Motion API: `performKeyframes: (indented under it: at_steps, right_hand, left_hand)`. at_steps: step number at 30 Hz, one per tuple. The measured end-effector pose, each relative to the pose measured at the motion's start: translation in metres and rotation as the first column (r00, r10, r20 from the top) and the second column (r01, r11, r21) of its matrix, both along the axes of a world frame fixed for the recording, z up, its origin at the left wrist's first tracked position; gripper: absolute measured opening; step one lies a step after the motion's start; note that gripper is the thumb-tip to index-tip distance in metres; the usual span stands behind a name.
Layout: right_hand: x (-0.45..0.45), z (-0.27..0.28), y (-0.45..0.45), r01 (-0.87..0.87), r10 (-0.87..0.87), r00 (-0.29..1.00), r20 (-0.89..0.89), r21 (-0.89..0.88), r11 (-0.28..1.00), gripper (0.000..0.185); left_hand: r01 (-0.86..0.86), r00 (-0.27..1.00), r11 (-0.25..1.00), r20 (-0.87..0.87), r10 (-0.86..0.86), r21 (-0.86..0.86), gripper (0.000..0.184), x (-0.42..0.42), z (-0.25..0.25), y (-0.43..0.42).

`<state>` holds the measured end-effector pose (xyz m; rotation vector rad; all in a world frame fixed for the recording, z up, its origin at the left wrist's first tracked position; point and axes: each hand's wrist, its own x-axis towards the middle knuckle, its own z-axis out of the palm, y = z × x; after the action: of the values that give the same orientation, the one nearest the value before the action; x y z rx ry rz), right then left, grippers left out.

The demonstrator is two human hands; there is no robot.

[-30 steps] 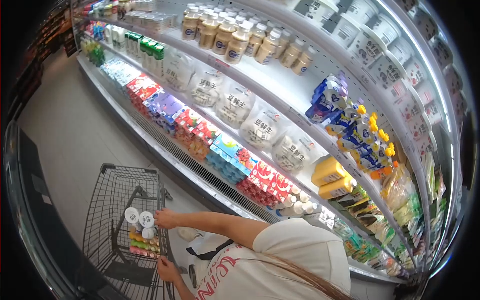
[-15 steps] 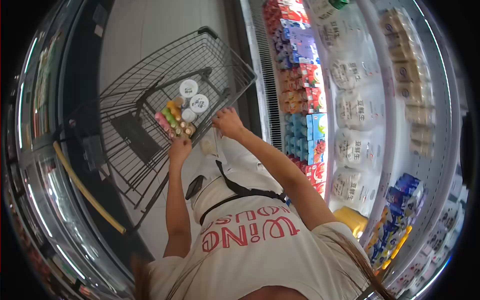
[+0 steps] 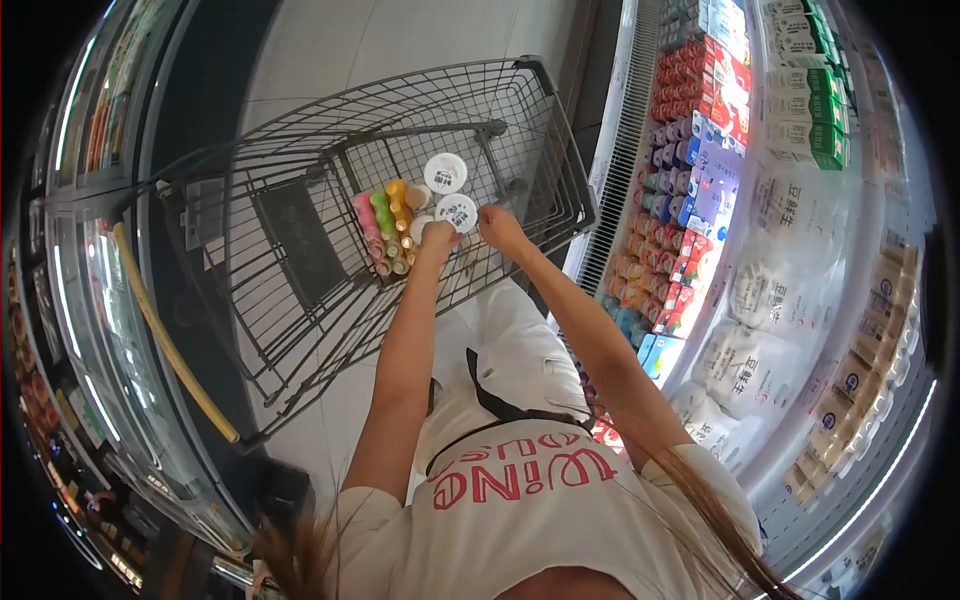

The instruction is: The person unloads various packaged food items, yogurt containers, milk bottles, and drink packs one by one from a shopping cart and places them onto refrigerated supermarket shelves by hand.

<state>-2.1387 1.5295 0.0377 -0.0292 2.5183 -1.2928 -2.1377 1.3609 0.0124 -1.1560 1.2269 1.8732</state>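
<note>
Inside the cart [image 3: 300, 240], coloured bottles [image 3: 382, 222] stand left of the curled left hand [image 3: 441, 238], then a white-lidded tub [image 3: 457, 212], then the half-curled right hand [image 3: 500, 228], grips unclear; a sideways knock from either hand could topple bottles

Green-and-white cartons [image 3: 805, 105], white bags [image 3: 745, 365] near tan bottles [image 3: 855, 380], purple packs [image 3: 718, 172], yellow strip [image 3: 165, 338], pale tiled floor [image 3: 330, 40]

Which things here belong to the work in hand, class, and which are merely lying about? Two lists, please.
In the work:
- left hand
- right hand
- white-lidded tubs
- coloured containers
- shopping cart

Merely around:
- green-and-white cartons
- shelved bags
- yellow strip
</note>
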Motion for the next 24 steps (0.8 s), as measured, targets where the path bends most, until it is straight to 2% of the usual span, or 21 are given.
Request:
performKeyframes:
  at_steps: [1, 2, 4, 5, 6, 7, 8, 10, 13, 16, 18, 19, 21, 22, 24]
  right_hand:
    - [-0.007, -0.019, -0.003, 0.013, -0.016, 0.998, 0.062, 0.045, 0.999, 0.025]
    - [-0.013, -0.035, -0.006, 0.023, -0.034, 0.992, 0.122, 0.091, 0.996, 0.028]
    - [-0.023, -0.062, -0.012, 0.044, -0.070, 0.975, 0.211, 0.126, 0.991, 0.033]
    - [-0.027, -0.071, -0.016, 0.058, -0.085, 0.966, 0.243, 0.115, 0.992, 0.036]
    - [-0.033, -0.077, -0.019, 0.072, -0.099, 0.956, 0.276, 0.105, 0.992, 0.039]
    - [-0.037, -0.083, -0.021, 0.058, -0.080, 0.953, 0.292, 0.083, 0.995, 0.039]
    - [-0.040, -0.087, -0.023, 0.045, -0.061, 0.949, 0.308, 0.061, 0.997, 0.040]
    - [-0.041, -0.093, -0.026, 0.044, -0.051, 0.937, 0.346, 0.029, 0.999, 0.041]
    - [-0.038, -0.098, -0.024, 0.035, -0.034, 0.923, 0.383, 0.005, 0.999, 0.043]
    - [-0.036, -0.092, -0.012, -0.047, 0.045, 0.912, 0.408, -0.006, 0.999, 0.042]
    - [-0.037, -0.073, -0.004, -0.079, 0.071, 0.895, 0.441, 0.000, 0.997, 0.039]
    - [-0.036, -0.059, 0.000, -0.030, 0.049, 0.903, 0.428, -0.053, 0.998, 0.037]
    - [-0.034, -0.024, 0.008, 0.067, 0.005, 0.915, 0.403, -0.165, 0.984, 0.034]
    - [-0.039, 0.004, 0.015, 0.147, -0.006, 0.869, 0.494, -0.246, 0.958, 0.033]
    - [-0.049, 0.082, 0.029, 0.327, 0.006, 0.750, 0.661, -0.379, 0.866, 0.030]
  left_hand:
    - [0.309, 0.944, 0.945, -0.082, -0.318, -0.110, 0.019, 0.001, -0.003, -0.003]
    - [0.573, 0.783, 0.785, -0.123, -0.609, -0.235, 0.019, 0.009, -0.003, -0.008]
    - [0.620, 0.719, 0.757, -0.236, -0.654, -0.207, 0.020, 0.026, -0.036, -0.012]
    - [0.428, 0.857, 0.903, -0.304, -0.416, -0.028, 0.021, 0.049, -0.091, -0.012]
    - [0.266, 0.932, 0.959, -0.278, -0.232, 0.094, 0.023, 0.051, -0.099, -0.011]
    - [0.090, 0.972, 0.974, -0.234, -0.040, 0.207, 0.025, 0.052, -0.108, -0.011]
    - [-0.025, 0.988, 0.970, -0.142, 0.061, 0.241, 0.026, 0.054, -0.116, -0.010]
    - [-0.259, 0.966, 0.926, 0.052, 0.254, 0.274, 0.030, 0.040, -0.087, 0.002]
    - [-0.575, 0.807, 0.780, 0.325, 0.493, 0.246, 0.036, 0.027, -0.054, 0.014]
    - [-0.631, 0.763, 0.721, 0.398, 0.510, 0.285, 0.040, 0.030, -0.048, 0.016]
    - [-0.564, 0.822, 0.762, 0.310, 0.478, 0.319, 0.043, 0.028, -0.038, 0.016]
    - [-0.529, 0.847, 0.780, 0.267, 0.460, 0.334, 0.044, 0.029, -0.027, 0.017]
    - [-0.350, 0.936, 0.855, 0.114, 0.332, 0.383, 0.048, 0.030, 0.003, 0.011]
    - [-0.252, 0.965, 0.884, 0.030, 0.261, 0.394, 0.049, 0.026, 0.024, 0.005]
    - [0.031, 0.991, 0.992, -0.132, -0.015, 0.119, 0.061, 0.018, 0.081, -0.007]
